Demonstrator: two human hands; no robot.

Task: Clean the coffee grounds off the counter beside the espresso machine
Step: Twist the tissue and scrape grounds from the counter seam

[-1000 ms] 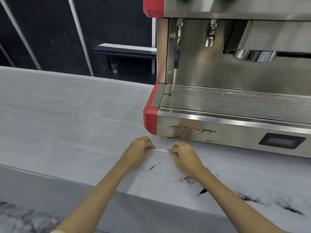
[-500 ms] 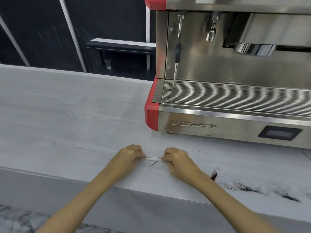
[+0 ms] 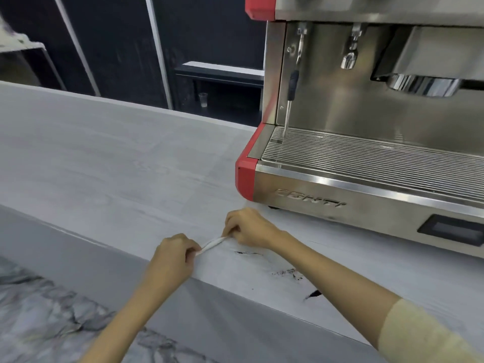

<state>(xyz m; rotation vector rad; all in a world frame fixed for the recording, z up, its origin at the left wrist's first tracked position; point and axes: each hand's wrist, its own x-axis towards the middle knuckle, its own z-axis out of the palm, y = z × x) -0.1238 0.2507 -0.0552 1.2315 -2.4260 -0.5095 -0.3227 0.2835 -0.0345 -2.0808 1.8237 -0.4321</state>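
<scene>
A thin white twisted strip (image 3: 212,243), perhaps a rolled tissue, is stretched between my two hands just above the pale counter (image 3: 110,163). My left hand (image 3: 175,255) pinches its near end by the counter's front edge. My right hand (image 3: 247,227) pinches the far end, close to the front left corner of the espresso machine (image 3: 366,163). Dark coffee grounds (image 3: 289,273) lie in streaks on the counter to the right of the strip, under my right forearm, with a thin streak (image 3: 246,253) nearer the strip and a blot (image 3: 313,294) by the front edge.
The steel espresso machine with red corners fills the right side; its drip grate (image 3: 372,155) and steam wand (image 3: 291,100) face me. Behind the counter are dark panels and a shelf with a small cup (image 3: 203,100). Marbled floor (image 3: 52,318) lies below the counter edge.
The strip has turned from level to slanted: my right hand moved away toward the machine, my left hand drew back to the counter's edge. The view shifted left.
</scene>
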